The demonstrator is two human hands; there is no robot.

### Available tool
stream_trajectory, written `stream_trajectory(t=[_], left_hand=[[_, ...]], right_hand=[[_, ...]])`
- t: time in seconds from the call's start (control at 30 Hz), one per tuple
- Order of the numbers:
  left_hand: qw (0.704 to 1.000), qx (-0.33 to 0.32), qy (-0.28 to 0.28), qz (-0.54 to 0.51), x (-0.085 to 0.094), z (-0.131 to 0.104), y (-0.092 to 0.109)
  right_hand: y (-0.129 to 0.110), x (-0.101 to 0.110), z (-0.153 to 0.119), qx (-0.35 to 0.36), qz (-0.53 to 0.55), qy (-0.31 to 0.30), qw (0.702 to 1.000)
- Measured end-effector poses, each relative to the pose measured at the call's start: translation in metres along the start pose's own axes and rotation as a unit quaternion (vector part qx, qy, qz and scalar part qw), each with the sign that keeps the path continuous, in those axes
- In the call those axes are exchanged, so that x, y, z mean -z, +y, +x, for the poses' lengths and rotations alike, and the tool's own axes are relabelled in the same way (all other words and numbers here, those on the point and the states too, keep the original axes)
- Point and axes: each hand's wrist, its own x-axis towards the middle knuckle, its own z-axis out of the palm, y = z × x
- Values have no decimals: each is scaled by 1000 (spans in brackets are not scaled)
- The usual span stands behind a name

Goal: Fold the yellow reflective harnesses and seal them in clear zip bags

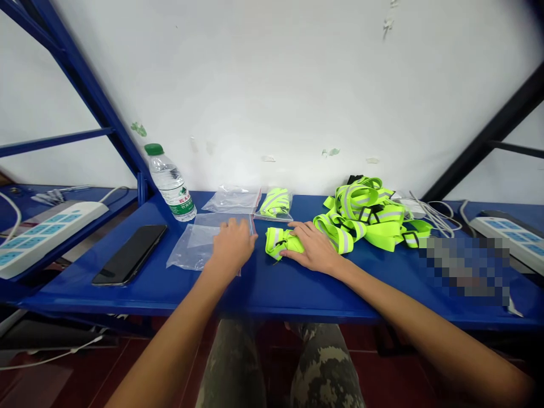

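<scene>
Reflective straps and clear bags on a blue bench (272,294), with likely faults indicated. The rolled fluorescent strap (275,241) is located near the middle of the bench, to the right of the flat zip bag (187,249) and just in front of the bagged strap (276,202). The roll is spanned by the right hand (312,246), its fingers partly bent and closed lightly about the roll, with the thumb on the near side. The bag's right-hand part is covered by the left hand (233,243), whose fingers are curled downward; whether the film is pinched or merely pressed cannot be told. Should the right hand's pressure be eased, the roll could be loosened, since no band is seen around it. Snagging may be caused by the heap of loose straps (382,237), whose loops lie beside the right hand; whether any loop is joined to the roll is hidden. If the thin film is dragged rather than lifted, it could be creased, or the second clear bag (232,201) behind could be shifted with it. By a wide sweep leftward, the water bottle (173,190), upright behind the bags, might be toppled toward the smartphone (131,255).
</scene>
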Motion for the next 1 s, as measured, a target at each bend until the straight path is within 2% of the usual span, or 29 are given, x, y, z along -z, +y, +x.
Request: stream_trajectory(t=[0.07, 0.17, 0.33, 0.5, 0.6, 0.7, 0.83, 1.0], left_hand=[[997, 17, -71, 12, 1, -2, -10], [994, -8, -104, -17, -3, 0, -18], [993, -33, -80, -78, -2, 14, -17], [989, -16, -10, -148, 5, 47, -3], [977, -54, 12, -207, -1, 73, 7], [947, -91, -14, -306, -17, 90, 12], [892, -123, -69, -429, -41, 93, 12], [838, -143, -149, -504, -50, 88, 11]], right_hand=[[0, -3, 2, -4, -2, -3, 1000], [0, -6, 3, -9, -15, -23, 1000], [-1, 0, 8, 51, -82, -66, 993], [-4, 5, 13, 34, -100, -83, 991], [-4, 3, 12, 26, -81, -66, 994], [2, 2, 9, 17, -68, -50, 996], [17, 4, 4, -6, -68, -30, 997], [29, 9, 2, -27, -31, 0, 999]])
